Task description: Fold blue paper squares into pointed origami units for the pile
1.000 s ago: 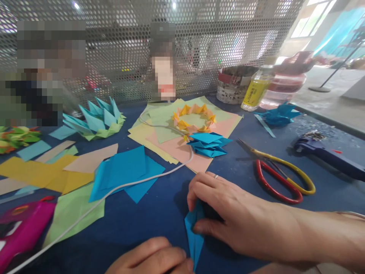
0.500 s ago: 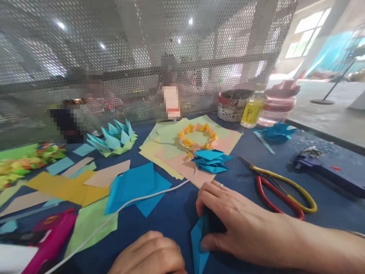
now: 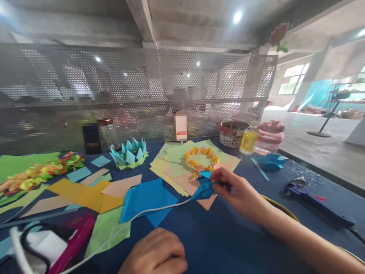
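R grip (image 3: 235,188) moved fwd, pinching blue paper (image 3: 203,189), long axis diag., tip near-L.

I can see 2 bare hands and 1 bare arm. The right hand (image 3: 235,187) has slim fingers and a smooth back. Its wrist is thin, and the right arm (image 3: 296,228) is long and smooth, bare all the way to where I lose sight of it. By that arm is a thin, shiny curve (image 3: 352,255); I can't tell if it is worn. The left hand (image 3: 158,253) has round, bumpy knuckles.
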Available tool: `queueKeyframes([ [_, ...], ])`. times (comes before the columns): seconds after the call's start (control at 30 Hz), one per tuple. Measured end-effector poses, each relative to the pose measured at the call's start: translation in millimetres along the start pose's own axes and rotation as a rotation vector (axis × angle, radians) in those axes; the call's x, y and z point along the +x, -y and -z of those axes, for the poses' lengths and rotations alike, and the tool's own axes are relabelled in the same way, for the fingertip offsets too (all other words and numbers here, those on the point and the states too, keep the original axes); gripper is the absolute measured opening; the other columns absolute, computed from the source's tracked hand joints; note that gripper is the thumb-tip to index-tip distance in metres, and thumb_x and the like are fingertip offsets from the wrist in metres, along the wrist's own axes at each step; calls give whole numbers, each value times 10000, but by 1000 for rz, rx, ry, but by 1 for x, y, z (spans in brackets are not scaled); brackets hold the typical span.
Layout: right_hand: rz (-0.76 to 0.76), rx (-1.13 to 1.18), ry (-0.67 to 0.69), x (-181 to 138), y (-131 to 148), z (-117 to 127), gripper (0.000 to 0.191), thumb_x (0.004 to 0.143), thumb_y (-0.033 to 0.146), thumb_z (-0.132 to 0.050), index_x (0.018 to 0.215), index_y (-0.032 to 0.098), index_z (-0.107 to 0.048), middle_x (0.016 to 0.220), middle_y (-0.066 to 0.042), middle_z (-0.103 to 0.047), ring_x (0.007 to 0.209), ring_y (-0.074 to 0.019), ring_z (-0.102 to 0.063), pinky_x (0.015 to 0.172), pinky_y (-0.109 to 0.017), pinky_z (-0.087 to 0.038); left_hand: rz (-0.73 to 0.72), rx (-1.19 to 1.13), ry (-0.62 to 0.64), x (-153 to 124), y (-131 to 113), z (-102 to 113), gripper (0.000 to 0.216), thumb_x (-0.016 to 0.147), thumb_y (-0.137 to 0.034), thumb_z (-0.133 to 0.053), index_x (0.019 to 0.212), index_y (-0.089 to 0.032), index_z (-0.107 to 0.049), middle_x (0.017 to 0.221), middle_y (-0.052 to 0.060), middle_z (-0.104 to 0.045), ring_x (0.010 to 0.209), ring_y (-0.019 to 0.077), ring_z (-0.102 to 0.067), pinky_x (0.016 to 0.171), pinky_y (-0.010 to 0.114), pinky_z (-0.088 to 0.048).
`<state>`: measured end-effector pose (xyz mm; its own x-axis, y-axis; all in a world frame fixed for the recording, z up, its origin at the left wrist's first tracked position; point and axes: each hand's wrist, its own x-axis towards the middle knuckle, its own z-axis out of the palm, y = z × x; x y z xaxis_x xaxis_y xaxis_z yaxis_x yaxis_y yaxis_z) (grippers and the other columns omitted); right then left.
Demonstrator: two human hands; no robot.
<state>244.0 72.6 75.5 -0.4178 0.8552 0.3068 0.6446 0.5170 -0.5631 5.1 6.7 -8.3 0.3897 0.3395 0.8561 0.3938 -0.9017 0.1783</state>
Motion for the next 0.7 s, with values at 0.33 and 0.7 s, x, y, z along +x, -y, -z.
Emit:
queueKeyframes([
  [0.33, 81, -304, -89, -5, 0, -11, 112, 907, 141, -512, 918, 228, -583, 1014, -67, -632, 965, -259, -586, 847, -443, -465, -69, 35, 31, 4, 3, 7, 417, 1002, -170, -335, 691, -181, -612, 648, 3, -628, 583, 114, -579, 530, 250, -398],
  [0.7, 339, -442, 287, 56, 66, -59, 263, 960, 307, -614, 1185, 170, -611, 1203, -77, -630, 1017, -233, -641, 856, -447, -540, 77, 120, 246, -6, 7, -2, 220, 791, -229, -761, 622, -198, -623, 616, -71, -695, 567, 73, -657, 538, 208, -497],
])
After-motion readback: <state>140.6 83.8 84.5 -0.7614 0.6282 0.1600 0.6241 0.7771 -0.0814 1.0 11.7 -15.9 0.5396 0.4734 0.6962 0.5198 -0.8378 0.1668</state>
